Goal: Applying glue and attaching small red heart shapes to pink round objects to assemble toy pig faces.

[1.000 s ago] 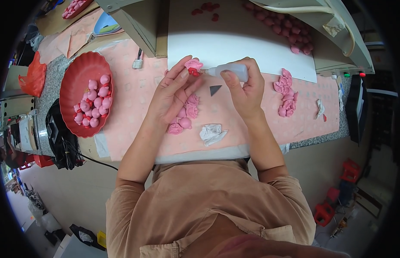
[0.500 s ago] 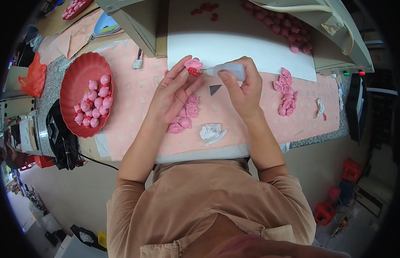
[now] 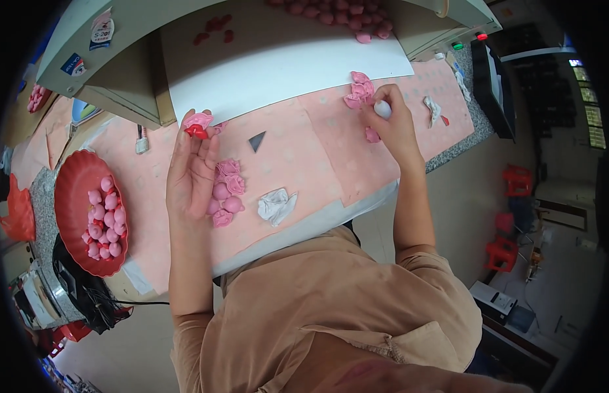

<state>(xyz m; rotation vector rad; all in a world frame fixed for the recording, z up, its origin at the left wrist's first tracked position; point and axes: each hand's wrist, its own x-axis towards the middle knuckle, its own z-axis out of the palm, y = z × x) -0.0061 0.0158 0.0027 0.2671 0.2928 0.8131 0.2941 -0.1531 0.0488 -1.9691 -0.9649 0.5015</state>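
Flower (image 3: 197,120), one, left fingers (image 3: 203,160); bottle (image 3: 382,109), one, right fingers (image 3: 394,98).

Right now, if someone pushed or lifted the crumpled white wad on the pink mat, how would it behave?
The wad is probably floppy, given its loose creases. Its thin-looking folds suggest it's light for its size. Its irregular outline makes rolling unlikely.

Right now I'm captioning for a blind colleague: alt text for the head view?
The left hand holds a pink-and-red flower piece; the right hand holds a pale bottle near pink flower pieces. A scalloped red bowl of pink balls stands at left.
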